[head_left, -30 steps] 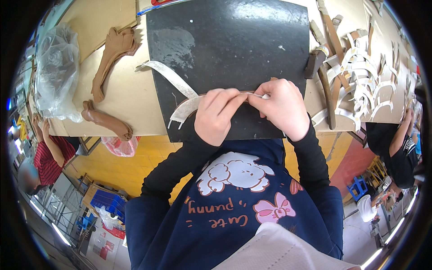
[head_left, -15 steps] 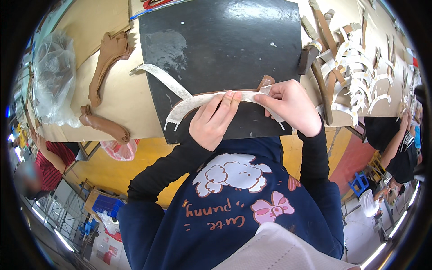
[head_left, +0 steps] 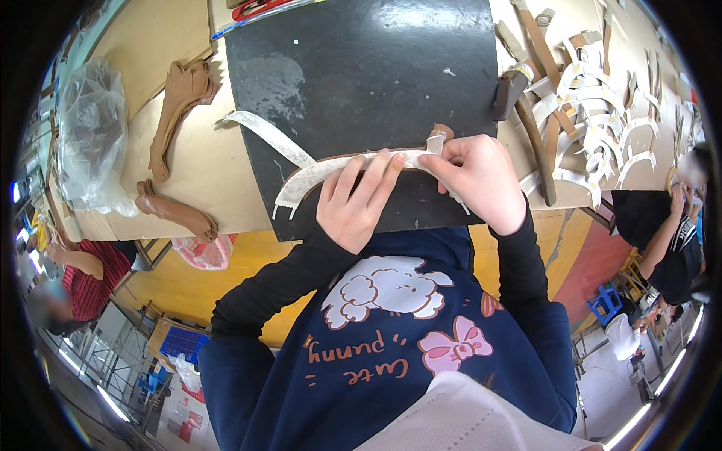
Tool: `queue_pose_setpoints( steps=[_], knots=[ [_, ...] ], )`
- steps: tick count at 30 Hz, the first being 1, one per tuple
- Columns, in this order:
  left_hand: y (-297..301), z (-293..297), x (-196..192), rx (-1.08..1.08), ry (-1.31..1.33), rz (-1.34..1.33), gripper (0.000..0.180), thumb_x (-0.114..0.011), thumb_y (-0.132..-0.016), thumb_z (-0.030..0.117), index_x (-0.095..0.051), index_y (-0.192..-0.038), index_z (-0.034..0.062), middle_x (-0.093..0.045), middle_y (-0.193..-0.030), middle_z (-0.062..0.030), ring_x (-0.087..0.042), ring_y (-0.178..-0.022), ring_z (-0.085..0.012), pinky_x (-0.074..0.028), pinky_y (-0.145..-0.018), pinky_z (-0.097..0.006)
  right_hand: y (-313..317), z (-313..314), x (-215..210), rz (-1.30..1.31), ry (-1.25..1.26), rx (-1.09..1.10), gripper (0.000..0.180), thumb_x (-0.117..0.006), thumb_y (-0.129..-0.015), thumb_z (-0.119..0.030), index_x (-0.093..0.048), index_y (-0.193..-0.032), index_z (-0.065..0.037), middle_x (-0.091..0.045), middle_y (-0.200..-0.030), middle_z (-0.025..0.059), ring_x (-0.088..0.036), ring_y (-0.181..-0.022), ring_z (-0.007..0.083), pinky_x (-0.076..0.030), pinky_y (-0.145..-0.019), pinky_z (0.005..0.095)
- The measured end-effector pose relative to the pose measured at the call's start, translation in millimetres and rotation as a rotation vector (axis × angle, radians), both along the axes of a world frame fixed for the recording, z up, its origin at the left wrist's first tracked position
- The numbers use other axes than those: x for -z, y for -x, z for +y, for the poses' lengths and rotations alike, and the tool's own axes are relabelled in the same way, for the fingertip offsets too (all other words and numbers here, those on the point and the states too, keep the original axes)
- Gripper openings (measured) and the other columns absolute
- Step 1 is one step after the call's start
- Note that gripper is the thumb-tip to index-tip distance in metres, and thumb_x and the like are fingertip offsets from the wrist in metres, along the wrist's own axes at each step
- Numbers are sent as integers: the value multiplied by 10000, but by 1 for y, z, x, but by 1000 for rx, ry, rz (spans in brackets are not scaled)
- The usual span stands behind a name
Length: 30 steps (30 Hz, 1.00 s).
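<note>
As fingers (head_left: 367, 183) touch a strip (head_left: 320, 171), brown lettering (head_left: 377, 342) appears inverted.

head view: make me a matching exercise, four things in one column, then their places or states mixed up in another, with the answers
Column 1
1. left hand
2. clear plastic bag
3. right hand
4. hammer

Column 2
A. lying by the right edge of the black mat
B. touching the curved white strip toward its right end
C. crumpled, toward the left end of the table
D. fingers laid across the middle of the strip

Right pairs: 1-D, 2-C, 3-B, 4-A
</note>
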State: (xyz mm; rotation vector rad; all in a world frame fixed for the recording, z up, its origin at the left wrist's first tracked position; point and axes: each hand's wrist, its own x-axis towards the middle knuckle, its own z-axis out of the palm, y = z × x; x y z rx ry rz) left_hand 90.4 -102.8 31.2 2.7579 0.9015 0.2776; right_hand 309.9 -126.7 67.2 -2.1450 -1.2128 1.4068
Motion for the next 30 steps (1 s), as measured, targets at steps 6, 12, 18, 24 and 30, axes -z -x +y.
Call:
queue_pose_setpoints(
  steps=[6,12,18,24,30],
  knots=[
    [-8,-5,5,28,-72,-12,501,-588,-843,110,-645,-1340,116,-597,-1323,-53,-575,-1195,-217,-500,-926,-317,7,-3,3,-176,-69,-45,345,-708,-900,-278,-705,-696,0,-625,-522,72,-607,-474,141,-457,-508,306],
    [-12,-4,-1,27,-102,19,489,-587,-842,114,-662,-1325,140,-636,-1273,-49,-612,-1116,-211,-505,-882,-324,2,-10,-3,-93,-41,-26,332,-710,-908,-293,-736,-775,10,-640,-564,76,-609,-499,130,-461,-515,298],
    [-14,-2,-6,34,-105,45,481,-595,-836,111,-669,-1310,134,-644,-1254,-45,-627,-1082,-206,-504,-873,-324,-8,-33,-7,140,35,191,257,-663,-962,-204,-747,-926,36,-661,-625,55,-598,-535,75,-460,-520,239],
    [-15,-1,-6,50,-115,61,476,-608,-822,101,-675,-1292,127,-648,-1234,-48,-629,-1071,-202,-503,-871,-325,-7,-44,0,187,25,275,261,-651,-975,-195,-745,-945,46,-666,-637,57,-611,-553,70,-473,-520,238],
    [-15,-1,-7,65,-108,92,480,-598,-865,151,-627,-1343,119,-623,-1261,-73,-627,-1081,-216,-483,-930,-356,-1,-44,4,2,-59,227,246,-669,-911,-251,-772,-822,-47,-661,-590,110,-676,-568,289,-522,-579,377]
  ],
)
